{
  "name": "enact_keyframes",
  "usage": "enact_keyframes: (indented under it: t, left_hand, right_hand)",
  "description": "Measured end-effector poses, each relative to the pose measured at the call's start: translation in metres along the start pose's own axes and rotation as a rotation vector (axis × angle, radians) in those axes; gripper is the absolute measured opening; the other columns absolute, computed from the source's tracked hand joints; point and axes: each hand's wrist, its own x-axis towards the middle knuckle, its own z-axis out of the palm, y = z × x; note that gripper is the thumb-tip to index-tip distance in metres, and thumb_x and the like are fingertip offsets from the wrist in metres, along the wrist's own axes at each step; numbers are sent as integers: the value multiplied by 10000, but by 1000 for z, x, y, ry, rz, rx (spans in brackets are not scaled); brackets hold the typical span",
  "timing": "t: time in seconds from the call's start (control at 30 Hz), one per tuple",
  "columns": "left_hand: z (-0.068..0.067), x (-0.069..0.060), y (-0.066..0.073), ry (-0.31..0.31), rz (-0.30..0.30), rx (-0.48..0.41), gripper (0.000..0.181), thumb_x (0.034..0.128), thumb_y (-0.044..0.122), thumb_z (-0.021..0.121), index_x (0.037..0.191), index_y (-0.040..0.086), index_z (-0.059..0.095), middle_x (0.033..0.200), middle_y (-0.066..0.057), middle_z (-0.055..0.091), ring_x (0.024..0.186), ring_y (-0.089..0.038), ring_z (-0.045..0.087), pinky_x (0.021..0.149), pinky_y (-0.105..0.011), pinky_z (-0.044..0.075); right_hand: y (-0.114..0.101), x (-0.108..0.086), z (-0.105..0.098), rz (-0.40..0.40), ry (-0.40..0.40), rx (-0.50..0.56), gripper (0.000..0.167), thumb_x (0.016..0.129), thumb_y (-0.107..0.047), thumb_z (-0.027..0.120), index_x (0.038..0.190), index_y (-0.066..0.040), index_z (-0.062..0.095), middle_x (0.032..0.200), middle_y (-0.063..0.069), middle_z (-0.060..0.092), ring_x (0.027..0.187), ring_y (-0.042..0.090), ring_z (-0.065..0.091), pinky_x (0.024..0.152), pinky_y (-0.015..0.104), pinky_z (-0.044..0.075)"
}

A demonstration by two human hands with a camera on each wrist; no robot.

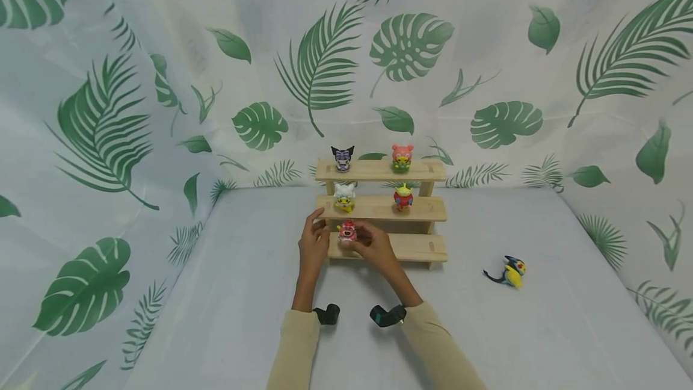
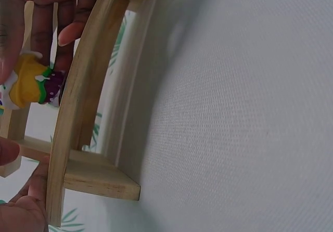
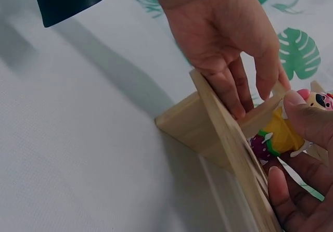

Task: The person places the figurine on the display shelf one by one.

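A small figurine in a red-pink costume [image 1: 348,232] is at the left of the lowest wooden shelf. My right hand [image 1: 375,247] pinches it between thumb and fingers. Its yellow body [image 3: 283,133] and purple base show in the right wrist view, with the base at the board. My left hand [image 1: 314,245] is at the shelf's left end, its fingers touching the wood. In the left wrist view, fingertips [image 2: 34,190] of the left hand meet the board's end. Whether its thumb touches the figurine cannot be told.
The three-tier wooden shelf [image 1: 414,247] bears a purple black-eared figurine [image 1: 342,159], a pink one [image 1: 402,158], a white-hooded one [image 1: 344,197] and a red one [image 1: 403,197]. A blue-and-yellow figurine with a tail [image 1: 511,271] lies on the white table at right. Leaf-patterned cloth hangs behind.
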Motion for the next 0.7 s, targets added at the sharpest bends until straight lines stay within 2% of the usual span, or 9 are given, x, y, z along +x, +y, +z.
enact_keyframes:
  t: [0.23,0.47,0.7]
  left_hand:
    - [0,0,-2,-7,-2,-4,465,967,87,529,1369,321,512,1297,-132,633,1169,-263,633,857,-412,534]
    - [1,-1,-2,7,10,-4,459,963,89,541,1363,312,520,1286,-134,639,1161,-261,637,867,-409,533]
    - [0,1,-1,7,20,-7,465,964,76,539,1370,304,518,1293,-153,632,1169,-281,630,895,-446,526]
  right_hand:
    - [34,6,8,9,39,-18,359,791,-34,785,1125,14,660,1040,228,715,951,358,692,787,398,568]
    - [39,8,9,25,27,-11,361,792,-83,798,1125,-30,667,1043,177,726,965,291,696,771,264,553]
    - [39,10,11,28,31,-26,382,790,-71,796,1142,-13,660,1049,187,724,965,297,700,759,251,554]
